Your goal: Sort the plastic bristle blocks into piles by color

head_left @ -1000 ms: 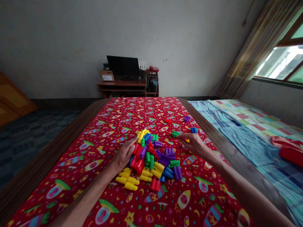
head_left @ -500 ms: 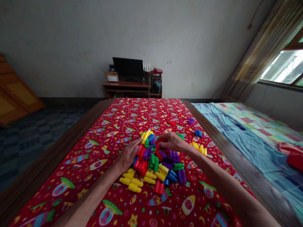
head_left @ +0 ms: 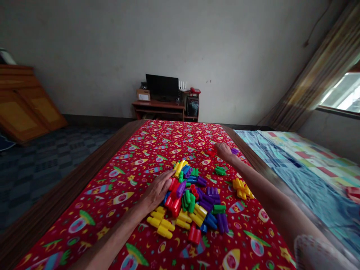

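A heap of plastic building blocks [head_left: 191,198] in red, yellow, green, blue and purple lies on a red cloth [head_left: 135,165] printed with rockets. My left hand [head_left: 159,189] rests flat against the left side of the heap, fingers stretched out. My right hand [head_left: 224,151] reaches far across the cloth, its fingers curled over a red block [head_left: 211,153], with a purple block [head_left: 234,151] just to its right. A loose green block [head_left: 220,171] and a yellow cluster [head_left: 242,188] lie under my right forearm's line.
The cloth covers a wooden table [head_left: 67,187] with bare edges. A bed with a checked sheet [head_left: 292,161] runs along the right. A desk with a monitor [head_left: 164,99] stands at the far wall, a wooden cabinet [head_left: 25,105] at left, and a curtain [head_left: 317,75] by the window.
My right hand has left the heap and stretched forward to the far red and purple blocks. My left hand has stayed against the heap. The view has shifted to the left.
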`<state>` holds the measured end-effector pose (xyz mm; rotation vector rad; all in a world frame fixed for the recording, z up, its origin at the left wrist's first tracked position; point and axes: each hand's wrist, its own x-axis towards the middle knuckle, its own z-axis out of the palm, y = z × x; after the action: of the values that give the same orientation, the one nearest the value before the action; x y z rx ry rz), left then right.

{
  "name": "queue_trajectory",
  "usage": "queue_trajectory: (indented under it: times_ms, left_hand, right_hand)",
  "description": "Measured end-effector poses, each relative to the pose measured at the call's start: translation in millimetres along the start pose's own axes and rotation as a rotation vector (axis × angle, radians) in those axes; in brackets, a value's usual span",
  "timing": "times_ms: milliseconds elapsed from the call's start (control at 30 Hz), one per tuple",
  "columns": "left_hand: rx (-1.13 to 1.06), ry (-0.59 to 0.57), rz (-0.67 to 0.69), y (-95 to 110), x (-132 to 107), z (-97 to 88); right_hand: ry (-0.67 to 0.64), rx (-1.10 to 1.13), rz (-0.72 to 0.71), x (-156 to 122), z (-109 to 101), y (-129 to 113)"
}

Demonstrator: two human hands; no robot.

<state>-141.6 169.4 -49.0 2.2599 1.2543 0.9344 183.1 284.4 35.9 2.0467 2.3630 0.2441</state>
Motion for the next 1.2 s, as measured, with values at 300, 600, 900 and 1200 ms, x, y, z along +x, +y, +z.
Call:
queue_trajectory:
  times_ms: [300, 600, 900, 1200]
  left_hand:
    - [-0.014, -0.024, 0.007, -1, 1, -0.2]
    - [0.012, -0.043, -0.012, 5, 0, -1.9]
    - [0.001, -0.013, 0.017, -4, 2, 2.8]
    - [0.013, -0.036, 0.005, 5, 0, -3.6]
  right_hand:
    - [0.104, 0.249, -0.129, -12, -15, -13]
    - [-0.220, 0.528, -0.761, -112, -41, -95]
    - [-0.240, 0.572, -0.676, -104, -22, -94]
    - [-0.380, 0.639, -0.697, -83, -22, -83]
